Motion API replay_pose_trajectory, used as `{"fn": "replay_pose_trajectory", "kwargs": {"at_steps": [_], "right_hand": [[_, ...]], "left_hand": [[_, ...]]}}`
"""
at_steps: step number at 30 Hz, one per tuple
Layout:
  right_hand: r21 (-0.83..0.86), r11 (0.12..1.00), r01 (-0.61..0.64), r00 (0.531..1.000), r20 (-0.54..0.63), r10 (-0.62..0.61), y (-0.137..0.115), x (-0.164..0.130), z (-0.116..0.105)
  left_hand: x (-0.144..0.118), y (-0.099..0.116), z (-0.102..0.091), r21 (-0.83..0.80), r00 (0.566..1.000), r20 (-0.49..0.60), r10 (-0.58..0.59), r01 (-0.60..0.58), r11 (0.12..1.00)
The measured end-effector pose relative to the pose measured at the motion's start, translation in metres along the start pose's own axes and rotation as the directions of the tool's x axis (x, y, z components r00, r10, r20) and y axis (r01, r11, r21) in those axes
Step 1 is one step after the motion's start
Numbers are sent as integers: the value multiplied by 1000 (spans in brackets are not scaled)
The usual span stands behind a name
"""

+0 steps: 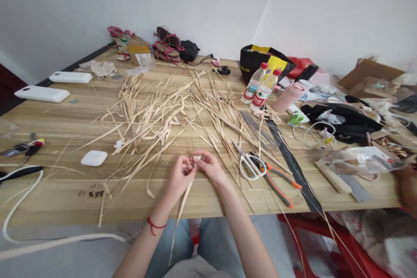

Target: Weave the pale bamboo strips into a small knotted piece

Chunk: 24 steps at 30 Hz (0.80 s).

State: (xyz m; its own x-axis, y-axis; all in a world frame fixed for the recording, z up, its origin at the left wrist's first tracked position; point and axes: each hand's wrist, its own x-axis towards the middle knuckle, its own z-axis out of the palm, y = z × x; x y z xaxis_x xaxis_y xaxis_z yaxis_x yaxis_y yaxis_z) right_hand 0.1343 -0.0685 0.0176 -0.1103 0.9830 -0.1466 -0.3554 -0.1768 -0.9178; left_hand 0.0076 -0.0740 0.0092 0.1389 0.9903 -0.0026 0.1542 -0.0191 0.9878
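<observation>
Both hands pinch one dried leaf strip (pixel 183 200) at the near edge of the wooden surface (pixel 65 121): the left hand (pixel 178 178) and right hand (pixel 210 166) have fingertips closed on its folded top end, while its tail hangs past the edge toward the lap. Only a small fold shows, so the weaving looks barely begun; a large heap of loose strips (pixel 159 113) lies unused beyond. White-handled scissors (pixel 249 165), orange pliers (pixel 276 180), two water bottles (pixel 260 84) and an earbud case (pixel 94 157) sit about, below plain white walls.

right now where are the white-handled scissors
In the head view, the white-handled scissors lie on the wooden table just right of the right hand, beside the orange-handled pliers.
</observation>
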Motion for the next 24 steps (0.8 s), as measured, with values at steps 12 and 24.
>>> {"fn": "replay_pose_trajectory", "kwargs": {"at_steps": [12, 24], "right_hand": [[61, 997, -42, 999, -15, 43, 5, 2, -4], [91, 995, -32, 999, -38, 35, 3, 1, -6]], "left_hand": [[-5, 6, -1, -76, 999, 48, -20, 24, 997], [-3, 6, -5, -174, 996, 64, -57, 68, 982]]}}
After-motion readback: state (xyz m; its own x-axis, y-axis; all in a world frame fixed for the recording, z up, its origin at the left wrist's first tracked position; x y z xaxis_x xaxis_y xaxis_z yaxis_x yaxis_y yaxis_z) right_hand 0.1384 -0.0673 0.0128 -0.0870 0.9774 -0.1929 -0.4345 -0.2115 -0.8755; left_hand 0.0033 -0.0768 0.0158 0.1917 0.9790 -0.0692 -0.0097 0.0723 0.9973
